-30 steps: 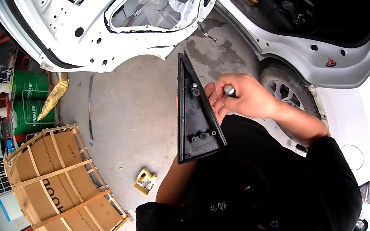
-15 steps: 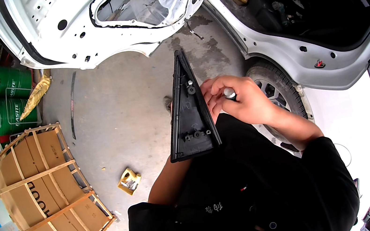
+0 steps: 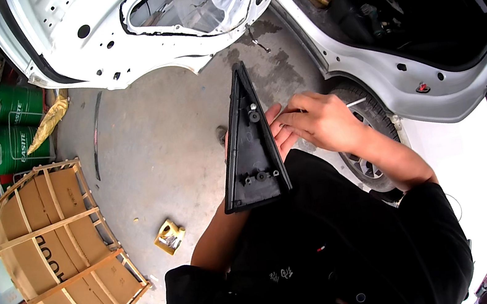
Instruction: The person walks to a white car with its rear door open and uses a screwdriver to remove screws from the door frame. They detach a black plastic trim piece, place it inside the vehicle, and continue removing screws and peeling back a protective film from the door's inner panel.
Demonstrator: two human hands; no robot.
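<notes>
A black triangular plastic trim piece (image 3: pixel 250 145) stands point-up in front of me, its ribbed inner side with small mounting posts facing me. My left hand (image 3: pixel 282 136) holds it from behind; mostly hidden, it shows only fingers past the right edge. Close to those fingertips, my right hand (image 3: pixel 329 122) is closed, thumb and forefinger pinched together. Out of its back, toward the wheel, sticks the thin silver shaft (image 3: pixel 356 102) of a tool whose kind I cannot make out. Whatever lies between the pinched fingertips is too small to tell.
A bare white car door (image 3: pixel 179 52) spans the top. At right is the white car body (image 3: pixel 343 60) with its opening and wheel (image 3: pixel 368 134). A wood-framed cardboard crate (image 3: pixel 74 232), a cut yellow jug (image 3: pixel 169 237) and green drums (image 3: pixel 21 143) stand left.
My right hand has turned over and its fingers have come together near the left fingertips. The tool's silver end, formerly by the thumb, now shows as a shaft pointing right. The trim piece barely moved.
</notes>
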